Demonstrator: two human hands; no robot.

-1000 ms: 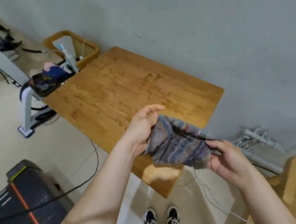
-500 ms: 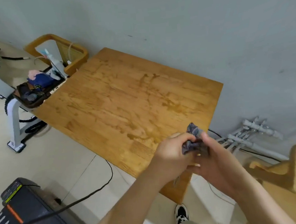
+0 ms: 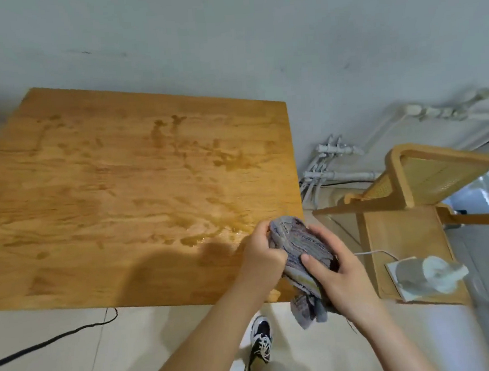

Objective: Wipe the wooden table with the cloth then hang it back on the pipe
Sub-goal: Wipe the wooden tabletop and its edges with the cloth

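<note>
The wooden table [image 3: 116, 194] fills the left and middle of the view, with damp streaks across its top. A bunched grey-blue striped cloth [image 3: 300, 254] hangs over the table's near right corner. My left hand [image 3: 261, 252] grips the cloth's left side and my right hand [image 3: 334, 269] clasps it from the right, with a tail of cloth dangling below. White pipes [image 3: 327, 162] run along the wall base to the right of the table.
A wooden chair [image 3: 407, 208] stands right of the table, with a white pad and crumpled tissue [image 3: 429, 273] on its seat. A black cable [image 3: 51, 340] crosses the floor at lower left. My shoe [image 3: 261, 340] shows below the table edge.
The view has swung right, bringing the chair and pipes in. The cloth, spread out between my hands a second ago, is now bunched up between them at the table's right corner.
</note>
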